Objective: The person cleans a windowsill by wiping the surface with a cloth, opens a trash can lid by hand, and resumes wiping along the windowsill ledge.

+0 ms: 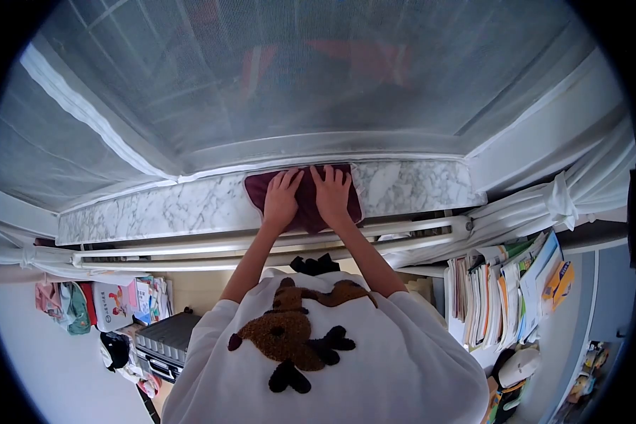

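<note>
A dark maroon cloth (306, 205) lies spread on the marble windowsill (148, 214), its near edge hanging over the sill's front. My left hand (282, 198) rests on the cloth's left part, fingers apart and pointing to the window. On the right part of the same cloth, my right hand (331, 193) lies flat with its fingers spread. The two hands are side by side with a small gap between them, and both press on the cloth from above.
Beyond the sill stands a screened window (297, 92). White rails (212, 249) run below the sill's front edge. Tied white curtains (562, 201) hang at both sides. Stacked papers (487, 297) stand lower right; a dark suitcase (168, 343) is lower left.
</note>
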`<action>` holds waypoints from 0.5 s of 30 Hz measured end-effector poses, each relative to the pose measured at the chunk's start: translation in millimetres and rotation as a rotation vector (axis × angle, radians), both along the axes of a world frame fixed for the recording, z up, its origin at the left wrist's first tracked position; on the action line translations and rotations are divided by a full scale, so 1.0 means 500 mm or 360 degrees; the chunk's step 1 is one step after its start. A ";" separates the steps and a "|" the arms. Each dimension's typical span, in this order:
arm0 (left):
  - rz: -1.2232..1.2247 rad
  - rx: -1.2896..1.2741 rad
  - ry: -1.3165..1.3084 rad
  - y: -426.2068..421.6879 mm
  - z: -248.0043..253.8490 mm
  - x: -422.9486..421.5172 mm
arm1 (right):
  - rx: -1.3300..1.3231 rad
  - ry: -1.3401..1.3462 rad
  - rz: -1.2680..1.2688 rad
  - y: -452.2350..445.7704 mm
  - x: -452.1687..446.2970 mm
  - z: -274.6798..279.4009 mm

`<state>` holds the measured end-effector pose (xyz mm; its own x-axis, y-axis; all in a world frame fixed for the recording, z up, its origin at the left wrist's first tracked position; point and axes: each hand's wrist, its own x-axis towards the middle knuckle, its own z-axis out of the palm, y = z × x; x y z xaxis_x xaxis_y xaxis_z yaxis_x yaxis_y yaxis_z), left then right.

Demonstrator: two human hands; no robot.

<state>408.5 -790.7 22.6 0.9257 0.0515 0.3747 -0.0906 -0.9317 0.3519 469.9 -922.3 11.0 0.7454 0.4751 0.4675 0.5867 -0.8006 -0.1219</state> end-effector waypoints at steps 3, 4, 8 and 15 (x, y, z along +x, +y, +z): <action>-0.0018 0.0051 -0.0006 0.003 -0.005 0.003 | 0.0015 0.0009 0.0009 0.002 0.004 -0.008; -0.0017 0.0051 -0.0006 0.003 -0.009 0.003 | 0.0088 0.0046 0.0034 0.004 0.006 -0.011; 0.0003 0.0060 -0.0048 0.002 -0.016 0.007 | 0.0164 0.0079 0.0016 0.020 -0.005 -0.007; 0.0067 -0.0138 -0.0011 0.002 -0.009 0.004 | 0.0043 0.0189 -0.0018 0.031 -0.010 -0.004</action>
<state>410.4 -789.6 17.9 0.9193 0.1230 0.3738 -0.0546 -0.9008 0.4307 464.9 -906.9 8.8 0.8015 0.4548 0.3883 0.5578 -0.8026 -0.2115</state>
